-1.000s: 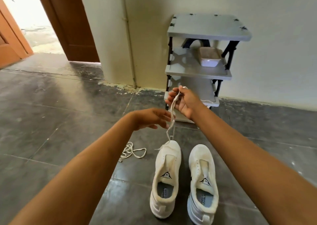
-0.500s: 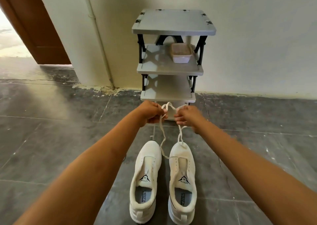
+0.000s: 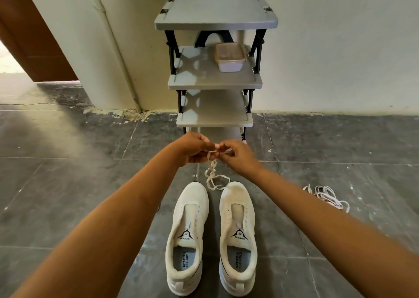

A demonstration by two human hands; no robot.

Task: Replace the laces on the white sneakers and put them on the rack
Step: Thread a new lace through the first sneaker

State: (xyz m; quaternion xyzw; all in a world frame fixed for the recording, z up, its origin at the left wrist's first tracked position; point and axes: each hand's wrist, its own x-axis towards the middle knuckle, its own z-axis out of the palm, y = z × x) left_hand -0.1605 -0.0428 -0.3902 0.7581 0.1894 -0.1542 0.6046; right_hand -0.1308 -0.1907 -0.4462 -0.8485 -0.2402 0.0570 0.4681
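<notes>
White sneakers unlaced on the floor, one lace held above them

White sneakers sit side by side at the lower centre of the frame, toes pointing toward the top: the left sneaker (image 3: 187, 236) and the right sneaker (image 3: 238, 236). Both have empty eyelets and open tongues. They rest on dark grey floor tiles (image 3: 68, 184).

Just above the toes, at the centre of the frame, two bare hands meet. The left hand (image 3: 192, 148) and the right hand (image 3: 240, 155) each have fingers curled and pinched on a white shoelace (image 3: 213, 175). The lace hangs down from the fingers in loose loops, its lowest loop lying between the two toe caps.

At the right of the frame, well apart from the shoes, a tangled pile of laces (image 3: 326, 196) lies on the tiles.

At the upper centre stands a grey shoe rack (image 3: 215, 79) with black legs, against a pale wall. A white rectangular dish (image 3: 230, 58) sits on its second shelf. A brown door (image 3: 34, 43) shows at the upper left
</notes>
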